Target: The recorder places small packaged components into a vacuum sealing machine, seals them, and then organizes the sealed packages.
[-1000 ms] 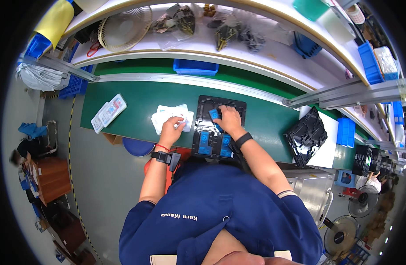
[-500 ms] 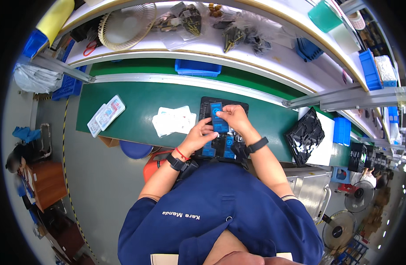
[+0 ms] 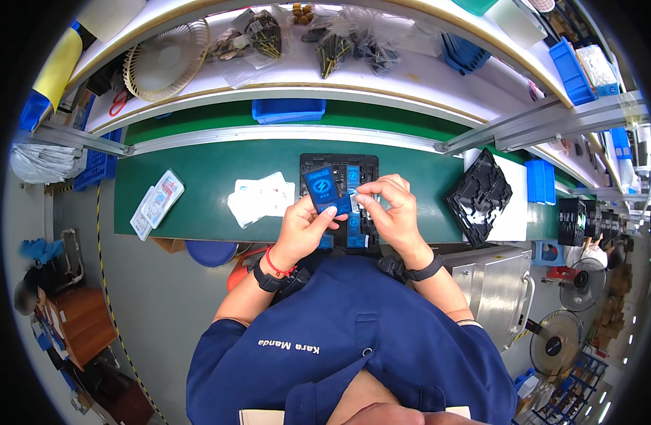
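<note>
My left hand [image 3: 304, 225] grips a flat black battery [image 3: 321, 185] with blue markings, thumb on its face and fingers behind. The battery is tilted above a black moulded tray [image 3: 312, 160]. More batteries [image 3: 354, 222] of the same blue-marked kind lie in the tray's slots. At the held battery's right lower corner, my right hand [image 3: 395, 216] pinches a small whitish tab [image 3: 354, 201] between thumb and forefinger. Whether the tab belongs to the battery I cannot make out. Both hands hide part of the tray.
White printed sheets [image 3: 260, 200] lie left of the tray on the green bench [image 3: 205, 156], with white packs [image 3: 162, 198] farther left. Stacked black trays [image 3: 481, 195] sit at right. A blue bin [image 3: 288, 110] stands behind, below a shelf [image 3: 410, 86] with bagged parts.
The battery has been lifted off the tray and tilted, and is now in my left hand alone. My right hand has moved from its face to the tab at its corner. The view has shifted slightly.
</note>
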A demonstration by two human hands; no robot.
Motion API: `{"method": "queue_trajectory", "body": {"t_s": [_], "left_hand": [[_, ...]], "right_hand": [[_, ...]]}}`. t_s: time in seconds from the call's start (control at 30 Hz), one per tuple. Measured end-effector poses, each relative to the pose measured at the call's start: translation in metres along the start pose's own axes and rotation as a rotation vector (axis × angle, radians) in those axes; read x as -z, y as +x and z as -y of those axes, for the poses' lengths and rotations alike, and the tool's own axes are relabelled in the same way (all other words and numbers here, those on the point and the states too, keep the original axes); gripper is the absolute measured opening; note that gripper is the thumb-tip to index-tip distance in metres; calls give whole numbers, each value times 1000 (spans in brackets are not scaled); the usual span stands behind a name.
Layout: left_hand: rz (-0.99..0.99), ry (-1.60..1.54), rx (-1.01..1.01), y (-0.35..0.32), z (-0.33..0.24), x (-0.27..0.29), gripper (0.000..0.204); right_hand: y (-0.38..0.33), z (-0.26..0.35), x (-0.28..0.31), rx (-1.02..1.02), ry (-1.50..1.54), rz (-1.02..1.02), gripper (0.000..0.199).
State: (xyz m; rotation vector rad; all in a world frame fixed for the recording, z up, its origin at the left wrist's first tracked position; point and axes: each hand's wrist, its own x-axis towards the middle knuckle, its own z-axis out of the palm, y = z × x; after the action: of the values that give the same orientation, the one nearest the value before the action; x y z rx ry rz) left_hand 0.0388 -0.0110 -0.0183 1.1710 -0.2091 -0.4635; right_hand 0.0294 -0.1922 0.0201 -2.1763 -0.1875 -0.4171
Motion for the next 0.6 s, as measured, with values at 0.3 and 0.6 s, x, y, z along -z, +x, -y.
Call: {"method": "queue_trajectory", "body": {"t_s": [0.3,0.6], "left_hand": [[24,8,32,-6,-2,4,20],[-123,-262,205,3,3,24,23]], "right_hand": [[2,8,-6,416,-387,3,17],[-13,6,-9,463,-40,-139,13]]}}
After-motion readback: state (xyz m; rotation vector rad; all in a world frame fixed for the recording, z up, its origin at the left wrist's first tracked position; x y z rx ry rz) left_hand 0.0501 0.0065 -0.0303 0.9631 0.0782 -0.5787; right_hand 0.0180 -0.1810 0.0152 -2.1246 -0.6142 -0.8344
